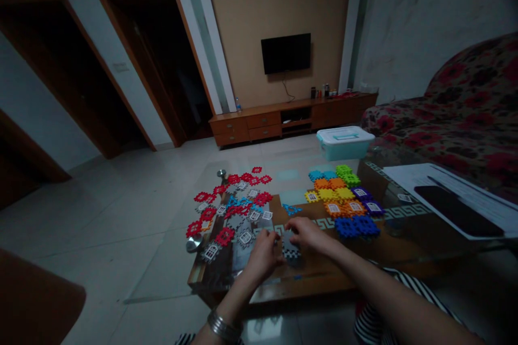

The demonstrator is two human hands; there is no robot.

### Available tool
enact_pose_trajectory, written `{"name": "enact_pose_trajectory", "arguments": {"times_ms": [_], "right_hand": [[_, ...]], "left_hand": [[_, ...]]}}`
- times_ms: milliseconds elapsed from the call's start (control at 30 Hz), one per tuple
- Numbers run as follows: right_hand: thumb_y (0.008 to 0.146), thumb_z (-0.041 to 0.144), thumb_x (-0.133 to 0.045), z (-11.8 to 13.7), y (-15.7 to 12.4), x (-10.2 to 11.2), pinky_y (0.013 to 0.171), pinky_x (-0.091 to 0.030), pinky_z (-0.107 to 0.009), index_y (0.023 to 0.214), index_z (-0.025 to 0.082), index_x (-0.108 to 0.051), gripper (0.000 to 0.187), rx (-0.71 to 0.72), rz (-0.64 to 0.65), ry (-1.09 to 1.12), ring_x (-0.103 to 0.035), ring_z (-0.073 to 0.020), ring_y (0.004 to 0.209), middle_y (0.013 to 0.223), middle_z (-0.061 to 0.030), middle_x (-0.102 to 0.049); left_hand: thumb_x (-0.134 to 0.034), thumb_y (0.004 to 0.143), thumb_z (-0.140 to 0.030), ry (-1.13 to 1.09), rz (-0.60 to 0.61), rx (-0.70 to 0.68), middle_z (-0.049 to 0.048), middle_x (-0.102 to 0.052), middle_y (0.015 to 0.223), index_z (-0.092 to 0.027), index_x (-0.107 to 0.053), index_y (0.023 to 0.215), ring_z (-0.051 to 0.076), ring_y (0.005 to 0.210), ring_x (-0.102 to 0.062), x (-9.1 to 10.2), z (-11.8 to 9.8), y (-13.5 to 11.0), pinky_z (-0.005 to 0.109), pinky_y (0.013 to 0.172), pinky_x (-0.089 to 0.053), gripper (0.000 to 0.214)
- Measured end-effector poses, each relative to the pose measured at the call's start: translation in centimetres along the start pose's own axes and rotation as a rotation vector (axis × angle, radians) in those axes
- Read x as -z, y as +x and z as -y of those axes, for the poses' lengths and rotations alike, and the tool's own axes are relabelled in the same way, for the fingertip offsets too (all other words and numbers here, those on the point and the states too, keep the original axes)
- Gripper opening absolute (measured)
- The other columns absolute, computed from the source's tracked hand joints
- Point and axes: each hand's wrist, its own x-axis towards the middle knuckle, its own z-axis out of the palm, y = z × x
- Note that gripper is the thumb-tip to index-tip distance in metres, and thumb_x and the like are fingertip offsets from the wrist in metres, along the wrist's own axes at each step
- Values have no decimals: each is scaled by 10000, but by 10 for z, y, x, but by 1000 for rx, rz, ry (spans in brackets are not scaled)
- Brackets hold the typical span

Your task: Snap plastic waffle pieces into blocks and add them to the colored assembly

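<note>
A small stack of grey toothed interlocking tiles (291, 246) rests near the front edge of the glass table (315, 267). My left hand (264, 253) is curled at the stack's left side, its thumb by the lower corner. From the right, my right hand (308, 234) bends its fingers over the stack's upper right edge. A blue triangular piece (292, 209) lies just beyond my hands. To the left spread loose red tiles (224, 236), grey tiles (237, 221) and white window pieces (245, 237). Grouped at the right are dark blue tiles (356, 226), orange tiles (343, 208), yellow tiles (335, 194) and green tiles (347, 175).
Right of the tiles lie a black phone (457, 210), a pen (443, 185) and paper sheets (400, 172). A lidded teal box (345, 145) stands behind the table's far side. A flowered sofa (465, 102) is at right; a brown rounded object (36, 302) fills the lower left.
</note>
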Motion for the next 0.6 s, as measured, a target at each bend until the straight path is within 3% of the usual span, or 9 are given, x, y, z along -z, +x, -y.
{"name": "enact_pose_trajectory", "arguments": {"times_ms": [133,200,300,367,500,600], "right_hand": [[696,115,-707,-7,1,-3,861,-431,-309,1065,142,-691,371,63,15,-60,-594,-239,997,1085,-119,-659],[673,151,-755,-10,1,-4,885,-422,-321,1107,162,-672,441,93,45,-69,-572,-248,1039,1122,-113,-640],[619,220,-823,-7,-6,-6,918,-405,-362,1170,179,-638,583,159,102,-138,-527,-284,1093,1188,-122,-600],[633,227,-814,0,-13,-7,908,-405,-384,1166,178,-633,566,180,116,-201,-512,-302,1088,1200,-130,-582],[717,161,-719,14,-21,-9,904,-404,-410,1135,173,-629,428,137,64,-273,-494,-313,1088,1176,-140,-570],[699,167,-741,15,-19,-10,905,-406,-423,1137,194,-613,457,126,52,-275,-495,-311,1079,1164,-127,-558]], "left_hand": [[-735,712,-210,44,-35,-31,106,-538,1168,-147,-589,1109,236,1150,-495,2,0,3,300,975,-386,428],[-669,783,-225,85,-115,-15,108,-550,1171,-145,-579,1126,228,1141,-505,11,6,9,302,976,-385,364],[-562,856,-218,276,-329,116,116,-554,1208,-154,-557,1156,249,1161,-495,29,27,19,340,969,-384,307],[-529,871,-223,390,-399,228,135,-559,1225,-151,-549,1165,278,1173,-489,39,46,25,373,942,-393,304],[-548,863,-260,411,-377,289,158,-600,1175,-141,-572,1107,303,1129,-523,50,77,34,397,895,-407,273],[-586,838,-265,395,-353,256,142,-627,1135,-152,-581,1083,285,1085,-554,57,89,41,373,876,-411,269]]}}
